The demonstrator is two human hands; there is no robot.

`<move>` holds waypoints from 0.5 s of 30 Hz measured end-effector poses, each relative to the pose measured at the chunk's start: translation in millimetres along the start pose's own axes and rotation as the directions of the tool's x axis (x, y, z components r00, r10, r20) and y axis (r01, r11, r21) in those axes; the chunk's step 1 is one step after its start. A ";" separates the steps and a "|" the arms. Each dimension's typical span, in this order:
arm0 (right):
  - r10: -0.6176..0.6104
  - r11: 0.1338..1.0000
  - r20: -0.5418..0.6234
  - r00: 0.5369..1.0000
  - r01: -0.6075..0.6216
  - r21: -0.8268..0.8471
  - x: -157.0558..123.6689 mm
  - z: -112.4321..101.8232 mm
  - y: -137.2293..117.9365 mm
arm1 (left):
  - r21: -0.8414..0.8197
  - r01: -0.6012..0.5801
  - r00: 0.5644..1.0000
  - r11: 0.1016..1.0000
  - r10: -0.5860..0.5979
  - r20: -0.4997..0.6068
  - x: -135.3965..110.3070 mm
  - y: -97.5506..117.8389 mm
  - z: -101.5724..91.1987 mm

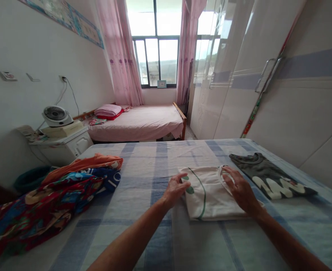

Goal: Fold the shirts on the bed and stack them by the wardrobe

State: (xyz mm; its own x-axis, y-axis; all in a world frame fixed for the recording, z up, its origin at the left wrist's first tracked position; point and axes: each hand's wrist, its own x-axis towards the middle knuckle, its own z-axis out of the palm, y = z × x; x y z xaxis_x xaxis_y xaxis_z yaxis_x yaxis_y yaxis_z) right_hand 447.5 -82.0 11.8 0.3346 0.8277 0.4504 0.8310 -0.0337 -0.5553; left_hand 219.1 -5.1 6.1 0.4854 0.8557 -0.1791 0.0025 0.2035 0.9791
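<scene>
The folded white shirt [216, 201] lies on the checked bed [132, 222], its long axis running left to right, the collar [220, 175] at the far edge toward the right. The left hand [176, 189] sits at its left end beside a green leaf print [190, 189], thumb and fingers parted; the right hand [237, 188] bends over the collar. Whether either grips cannot be told. White characters on the navy cloth [109, 183] and the pale print on the dark shirt [257, 173] cannot be read surely
</scene>
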 end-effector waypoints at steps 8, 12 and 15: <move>-0.012 0.731 0.755 0.656 -0.510 0.454 -96.2 8.3 -77.4 | -0.383 0.136 0.991 0.914 -0.122 0.060 3.0 21.2 27.7; 0.027 0.516 0.587 0.809 -0.515 0.685 -116.2 45.6 -93.9 | -0.535 0.057 0.994 0.843 0.001 0.108 -35.0 40.8 47.3; 0.173 0.536 0.395 0.902 -0.422 0.731 -114.5 49.1 -103.8 | -0.417 0.026 0.989 0.909 0.038 0.143 -70.6 42.9 54.7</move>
State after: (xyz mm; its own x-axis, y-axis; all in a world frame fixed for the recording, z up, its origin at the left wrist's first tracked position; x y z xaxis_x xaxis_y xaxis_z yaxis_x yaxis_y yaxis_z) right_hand 301.1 -145.7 -16.4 0.2698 0.9623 0.0346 -0.0210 0.0418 -0.9989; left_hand 232.8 -82.8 66.0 0.6055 0.7858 -0.1261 -0.3499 0.4051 0.8447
